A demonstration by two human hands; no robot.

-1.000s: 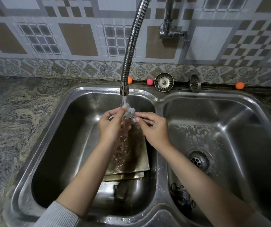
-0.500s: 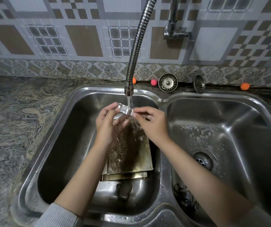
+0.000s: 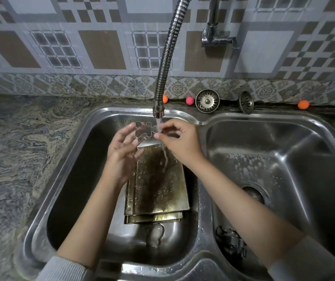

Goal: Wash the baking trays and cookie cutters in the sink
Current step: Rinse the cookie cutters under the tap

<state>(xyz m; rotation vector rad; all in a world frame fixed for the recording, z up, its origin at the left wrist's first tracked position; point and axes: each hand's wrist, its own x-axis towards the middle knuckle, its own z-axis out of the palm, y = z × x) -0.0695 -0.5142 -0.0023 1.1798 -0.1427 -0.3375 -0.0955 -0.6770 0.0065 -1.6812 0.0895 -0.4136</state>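
Head view: the double sink (image 3: 203, 122) fills the frame, set into the marbled worktop (image 3: 20, 149). In the left basin (image 3: 77, 179) lie stacked baking trays (image 3: 160, 185), stained brown, with the tap's stream running down onto them. The hose tap (image 3: 165, 63) ends just above the hands. The right hand (image 3: 179, 141) pinches the right end of a bear-shaped cookie cutter (image 3: 144, 129) between thumb and forefinger, right under the water. The left hand (image 3: 122, 151) has its fingers spread and relaxed, their tips touching the cutter's left side, not gripping it. The cutter's long axis runs left to right between the hands, so turning it under the stream likely falls to the right hand. Other cutters (image 3: 231, 240) sit in the right basin.
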